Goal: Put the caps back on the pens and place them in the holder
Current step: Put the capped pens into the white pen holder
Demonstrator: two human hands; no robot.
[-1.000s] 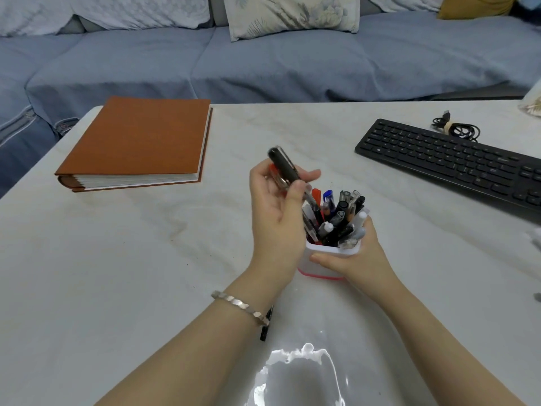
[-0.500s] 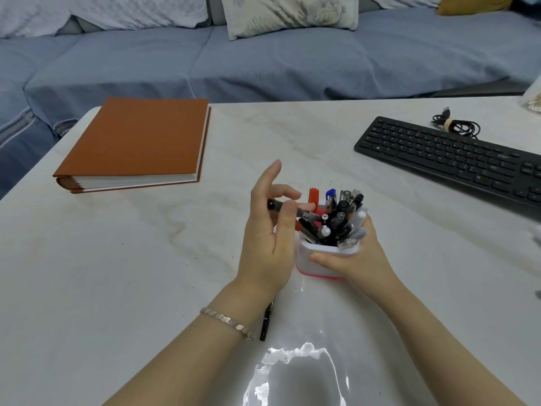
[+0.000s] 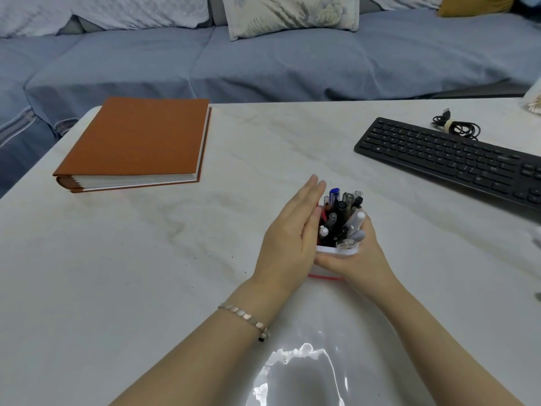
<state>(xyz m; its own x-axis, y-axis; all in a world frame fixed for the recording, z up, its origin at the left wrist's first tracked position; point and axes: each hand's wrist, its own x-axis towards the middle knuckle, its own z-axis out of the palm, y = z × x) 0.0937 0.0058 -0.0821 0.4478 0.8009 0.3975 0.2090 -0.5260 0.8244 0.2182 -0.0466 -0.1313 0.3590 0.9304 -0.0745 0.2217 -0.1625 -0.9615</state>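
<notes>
A: What is taking up the most room?

B: A blue-grey sofa (image 3: 292,63) is running across the whole back, with a patterned cushion (image 3: 292,13) leaning on it. In front of it, a pale marbled table (image 3: 117,273) is filling the rest of the view.

A: And what is lying on it?

B: An orange book (image 3: 137,139) is lying closed near the far left corner. A black keyboard (image 3: 448,159) is sitting at an angle on the far right, well apart from the book.

A: What are the person's hands doing?

B: The left hand (image 3: 289,244) is standing on edge, fingers straight and together, lying flat against the left side of the pens (image 3: 341,218). It is gripping nothing. The right hand (image 3: 360,259) is wrapping round the right side of the holder (image 3: 336,252), its thumb lying across the near wall just under the rim.

A: Where is that holder standing?

B: It is standing upright mid-table between the two hands. It is white, with a red edge at the base. The pens are crowding it, ends up, mostly black and grey, with one blue-capped pen (image 3: 333,194) poking out at the back.

A: Anything smaller?

B: A coiled black cable (image 3: 456,127) is lying just behind the keyboard, and a bracelet (image 3: 246,316) is hanging on the left wrist.
</notes>
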